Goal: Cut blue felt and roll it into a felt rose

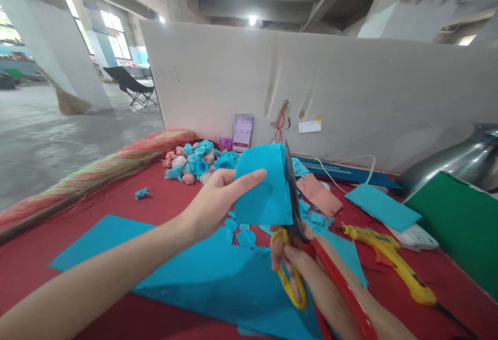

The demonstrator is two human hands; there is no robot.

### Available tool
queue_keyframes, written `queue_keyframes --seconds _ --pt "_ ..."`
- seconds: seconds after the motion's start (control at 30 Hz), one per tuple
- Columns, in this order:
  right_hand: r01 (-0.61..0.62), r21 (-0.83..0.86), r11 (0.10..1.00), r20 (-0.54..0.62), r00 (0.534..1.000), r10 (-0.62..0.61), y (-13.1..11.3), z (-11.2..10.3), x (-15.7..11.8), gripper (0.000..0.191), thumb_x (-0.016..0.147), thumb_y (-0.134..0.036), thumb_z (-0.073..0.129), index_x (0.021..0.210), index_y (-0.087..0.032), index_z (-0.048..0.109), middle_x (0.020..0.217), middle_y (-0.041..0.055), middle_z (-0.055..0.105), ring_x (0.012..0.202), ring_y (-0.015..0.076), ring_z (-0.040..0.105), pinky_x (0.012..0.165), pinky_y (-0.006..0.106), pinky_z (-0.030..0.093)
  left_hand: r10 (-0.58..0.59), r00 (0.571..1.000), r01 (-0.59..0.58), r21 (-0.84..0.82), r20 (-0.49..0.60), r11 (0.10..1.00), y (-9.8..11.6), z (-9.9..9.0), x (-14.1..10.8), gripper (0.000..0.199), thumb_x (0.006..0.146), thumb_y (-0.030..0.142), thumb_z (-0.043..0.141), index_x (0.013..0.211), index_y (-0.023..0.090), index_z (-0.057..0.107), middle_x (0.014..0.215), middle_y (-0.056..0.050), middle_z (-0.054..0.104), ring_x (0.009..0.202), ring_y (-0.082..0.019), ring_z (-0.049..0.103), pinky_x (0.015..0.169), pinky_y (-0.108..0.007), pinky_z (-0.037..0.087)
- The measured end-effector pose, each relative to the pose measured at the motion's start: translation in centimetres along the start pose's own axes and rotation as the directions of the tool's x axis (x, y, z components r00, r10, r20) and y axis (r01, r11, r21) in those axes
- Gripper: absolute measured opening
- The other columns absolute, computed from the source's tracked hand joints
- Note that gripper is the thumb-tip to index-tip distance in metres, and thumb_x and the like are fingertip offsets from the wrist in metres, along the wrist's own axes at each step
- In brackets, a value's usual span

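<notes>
My left hand (216,202) grips a folded stack of blue paper (262,200), thumb on the near face and the other fingers hidden behind. The stack is held up above the table and has a rounded upper left corner. My right hand (290,257) is closed around scissors (292,194), whose dark blades point upward along the stack's right edge. A yellow finger loop (290,285) surrounds some of its fingers. Long red handles (342,288) cross in front of the right wrist; how they join the yellow loop is unclear.
A large blue sheet (218,272) and cut blue scraps (245,238) lie on the red tabletop (31,290). Paper flowers (194,162) are heaped behind. A yellow glue gun (392,259), pink paper (319,194) and a green board (462,226) are at right. A phone (241,135) leans upright at the back.
</notes>
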State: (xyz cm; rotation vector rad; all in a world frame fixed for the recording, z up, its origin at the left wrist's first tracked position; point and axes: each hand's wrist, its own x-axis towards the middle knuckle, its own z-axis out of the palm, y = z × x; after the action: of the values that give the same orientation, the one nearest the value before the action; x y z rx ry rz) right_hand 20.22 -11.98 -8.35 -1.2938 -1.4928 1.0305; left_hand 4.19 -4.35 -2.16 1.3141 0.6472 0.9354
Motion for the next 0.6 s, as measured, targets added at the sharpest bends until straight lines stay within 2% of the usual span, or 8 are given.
queue_keyframes --seconds 0.07,0.13,0.27,0.4,0.47,0.53,0.6 --pt "0.001 0.020 1.000 0.015 1.000 -0.001 -0.1 -0.1 -0.1 0.029 0.081 -0.045 0.046 0.065 -0.020 0.050 0.062 0.0019 0.056 0.059 0.0143 0.054 0.060 0.026 0.045 -0.009 1.000 0.009 0.002 -0.015 1.000 0.0 0.0 0.0 0.042 0.073 0.039 0.063 0.044 0.015 0.045 0.041 0.006 0.043 0.035 -0.003 0.037 0.034 -0.015 0.033" --pt "0.004 0.038 0.999 0.047 0.999 -0.006 -0.4 -0.5 0.0 0.026 0.080 -0.046 0.047 0.072 -0.022 0.052 0.068 0.0027 0.057 0.063 0.0154 0.054 0.062 0.027 0.045 -0.012 1.000 0.012 0.009 -0.018 1.000 0.1 0.0 0.0 0.036 0.073 0.038 0.064 0.048 0.014 0.051 0.045 0.004 0.050 0.037 -0.004 0.042 0.036 -0.015 0.035" --pt "0.006 0.053 0.999 0.158 0.987 -0.015 -0.9 -1.0 0.5 0.029 0.073 -0.050 0.052 0.070 -0.022 0.054 0.068 0.0034 0.059 0.061 0.0163 0.054 0.065 0.029 0.047 -0.001 0.999 0.002 0.022 -0.035 1.000 0.3 0.0 0.1 0.031 0.070 0.039 0.066 0.055 0.014 0.057 0.052 0.003 0.058 0.042 -0.005 0.049 0.041 -0.016 0.041" --pt "-0.007 0.038 0.999 0.109 0.994 0.002 -0.6 -0.7 0.2 0.023 0.076 -0.044 0.049 0.087 -0.024 0.053 0.077 0.0029 0.060 0.075 0.0180 0.055 0.071 0.027 0.047 0.018 0.998 -0.015 0.043 -0.059 0.999 0.4 -0.3 0.3 0.030 0.068 0.038 0.069 0.054 0.014 0.057 0.052 0.004 0.058 0.043 -0.006 0.050 0.041 -0.015 0.041" --pt "-0.022 0.024 0.999 0.086 0.996 0.019 -0.5 -0.5 -0.2 0.019 0.077 -0.040 0.047 0.088 -0.025 0.052 0.079 0.0026 0.060 0.078 0.0184 0.055 0.073 0.028 0.047 0.021 0.997 -0.016 0.054 -0.078 0.998 0.4 -0.4 0.4 0.028 0.065 0.037 0.071 0.056 0.014 0.058 0.053 0.004 0.059 0.045 -0.006 0.051 0.042 -0.015 0.041" --pt "-0.044 0.005 0.999 0.081 0.996 0.043 -0.5 -0.4 -0.6 0.018 0.076 -0.037 0.047 0.090 -0.025 0.051 0.078 0.0021 0.060 0.074 0.0174 0.056 0.068 0.026 0.047 0.026 0.995 -0.019 0.075 -0.097 0.997 0.5 -0.5 0.4 0.028 0.064 0.037 0.072 0.056 0.014 0.057 0.054 0.004 0.058 0.046 -0.006 0.050 0.043 -0.015 0.041" --pt "-0.079 -0.010 0.997 0.077 0.994 0.080 -0.8 -0.4 -0.6 0.024 0.078 -0.035 0.045 0.100 -0.025 0.048 0.079 0.0016 0.060 0.059 0.0140 0.053 0.053 0.023 0.045 0.040 0.993 -0.028 0.106 -0.112 0.994 0.6 -0.5 0.3 0.031 0.065 0.038 0.071 0.053 0.014 0.054 0.051 0.005 0.055 0.044 -0.005 0.048 0.042 -0.015 0.040"
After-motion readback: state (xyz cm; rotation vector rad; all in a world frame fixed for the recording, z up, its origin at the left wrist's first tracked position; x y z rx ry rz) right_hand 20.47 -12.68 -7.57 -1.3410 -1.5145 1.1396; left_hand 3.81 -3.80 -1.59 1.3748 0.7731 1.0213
